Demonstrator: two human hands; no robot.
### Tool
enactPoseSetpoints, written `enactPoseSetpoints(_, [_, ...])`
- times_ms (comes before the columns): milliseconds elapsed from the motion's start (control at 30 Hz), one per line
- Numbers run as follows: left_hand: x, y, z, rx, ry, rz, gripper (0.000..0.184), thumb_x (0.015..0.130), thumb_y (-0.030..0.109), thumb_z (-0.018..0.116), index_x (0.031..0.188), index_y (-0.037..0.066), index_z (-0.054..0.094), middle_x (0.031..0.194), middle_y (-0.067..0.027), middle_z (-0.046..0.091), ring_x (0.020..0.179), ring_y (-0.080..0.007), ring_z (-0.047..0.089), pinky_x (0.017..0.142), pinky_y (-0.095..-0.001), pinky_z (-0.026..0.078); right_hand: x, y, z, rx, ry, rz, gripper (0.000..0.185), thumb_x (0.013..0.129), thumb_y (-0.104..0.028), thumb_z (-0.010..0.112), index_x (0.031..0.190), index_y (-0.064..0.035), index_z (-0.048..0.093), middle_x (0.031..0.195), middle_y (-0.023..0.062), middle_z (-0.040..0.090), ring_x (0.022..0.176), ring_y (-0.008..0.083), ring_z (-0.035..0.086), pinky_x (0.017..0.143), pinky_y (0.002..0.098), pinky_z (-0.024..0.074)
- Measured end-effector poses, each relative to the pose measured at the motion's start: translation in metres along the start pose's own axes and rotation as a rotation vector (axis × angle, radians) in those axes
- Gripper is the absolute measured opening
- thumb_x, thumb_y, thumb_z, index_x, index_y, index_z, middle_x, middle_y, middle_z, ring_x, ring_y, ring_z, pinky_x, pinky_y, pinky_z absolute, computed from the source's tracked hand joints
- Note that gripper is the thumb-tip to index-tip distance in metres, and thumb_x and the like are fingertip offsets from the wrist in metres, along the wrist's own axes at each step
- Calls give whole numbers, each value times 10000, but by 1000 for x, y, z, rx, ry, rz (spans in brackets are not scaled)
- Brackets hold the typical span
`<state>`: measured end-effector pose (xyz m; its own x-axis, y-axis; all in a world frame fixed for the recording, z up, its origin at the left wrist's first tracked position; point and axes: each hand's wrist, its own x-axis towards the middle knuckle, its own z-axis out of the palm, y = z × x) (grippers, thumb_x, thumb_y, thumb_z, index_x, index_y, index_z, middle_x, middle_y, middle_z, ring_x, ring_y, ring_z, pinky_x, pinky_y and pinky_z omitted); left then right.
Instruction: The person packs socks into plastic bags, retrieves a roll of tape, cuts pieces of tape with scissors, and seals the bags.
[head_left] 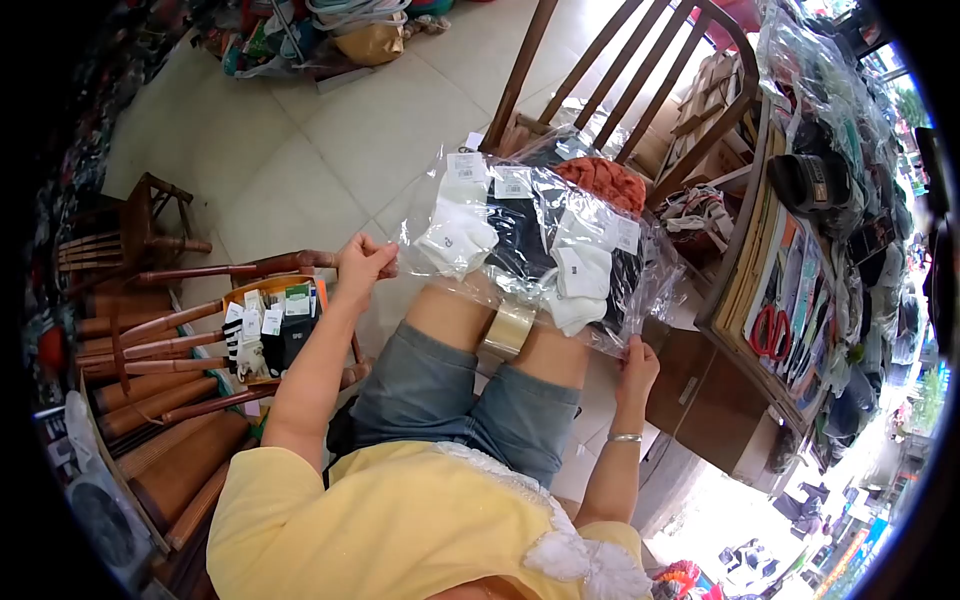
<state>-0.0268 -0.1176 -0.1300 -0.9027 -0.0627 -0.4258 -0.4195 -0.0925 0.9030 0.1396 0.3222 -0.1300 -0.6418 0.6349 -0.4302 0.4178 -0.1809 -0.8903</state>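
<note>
A clear plastic bag (pixel 430 262) lies across my lap and the chair seat in front, with white and dark socks inside it. White paper tags show on the socks. My left hand (pixel 366 262) pinches the bag's left edge, fingers closed. Lower on the other side, my right hand (pixel 638 366) grips the bag's right corner between thumb and fingers. Between my thighs, under the bag's near edge, sits a roll of tape (pixel 508 332). Rust-coloured cloth (pixel 606 184) lies just beyond the bag.
A wooden chair (pixel 742 70) faces me. At left, another wooden chair (pixel 290 262) carries a yellow box (pixel 318 290) of tagged socks. Red scissors (pixel 770 332) lie on the cluttered table at right, above a cardboard box (pixel 712 402). A small wooden chair (pixel 150 215) stands farther left.
</note>
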Motion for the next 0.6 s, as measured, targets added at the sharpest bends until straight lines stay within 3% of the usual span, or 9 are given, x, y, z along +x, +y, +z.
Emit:
enactPoseSetpoints(67, [-3,12,-1,14,-4,-44,197,846,195,651,958,79,537,845,-49,605,635,-116,576,618,-297,530,0,-13,-3,-21,-38,-10,204,856,-259,634,870,-63,577,684,-9,554,552,85,510,491,216,376])
enactPoseSetpoints(133, [1,36,0,-56,-201,-245,374,850,200,630,1170,91,470,933,-65,597,747,-124,591,642,-320,537,-7,-48,4,-11,-92,66,300,835,-278,648,1026,-84,521,786,-3,569,596,91,535,516,217,419])
enactPoseSetpoints(167, [6,43,3,-57,-206,-240,374,850,200,630,1170,91,470,933,-65,597,747,-124,591,642,-320,537,-3,-55,5,-8,-89,60,300,835,-278,648,1026,-84,521,786,-3,569,596,91,535,516,217,419])
enactPoseSetpoints(233, [16,55,11,-51,-423,-393,422,849,214,605,1226,88,464,971,-61,583,824,-123,581,663,-324,536,3,-66,2,53,-366,220,270,844,-271,627,1007,-71,547,752,-5,563,635,92,542,528,228,427])
enactPoseSetpoints(367, [32,57,13,56,-508,-269,463,842,203,583,1265,68,450,974,-48,586,799,-116,575,676,-311,531,16,-58,-1,-23,-428,177,252,863,-247,615,1013,-48,579,741,-6,563,623,83,535,489,227,391])
enactPoseSetpoints(433, [4,82,11,-62,-626,-123,514,832,176,571,1309,42,436,971,-17,575,747,-96,559,673,-270,516,4,-55,-8,-29,-417,-3,199,872,-215,600,956,-34,590,712,-18,549,595,70,508,496,221,384])
enactPoseSetpoints(467, [-10,87,0,54,-631,-12,536,824,156,570,1325,32,428,947,-10,578,726,-86,546,649,-249,500,-15,-65,-13,-70,-412,-66,158,877,-166,584,944,-23,594,699,-27,534,576,60,480,508,213,380])
enactPoseSetpoints(533, [-52,89,-13,66,-554,-8,553,816,127,565,1342,28,426,880,0,581,675,-73,527,594,-211,459,-56,-69,-35,-17,-378,-25,133,868,-136,569,861,-6,598,732,9,576,631,87,518,579,223,417])
enactPoseSetpoints(600, [-94,66,-28,-68,-510,-145,561,817,114,569,1354,42,419,817,5,584,627,-71,520,539,-193,419,-82,-24,-59,394,-360,-38,147,865,-142,592,928,-9,600,795,22,608,679,104,561,600,206,436])
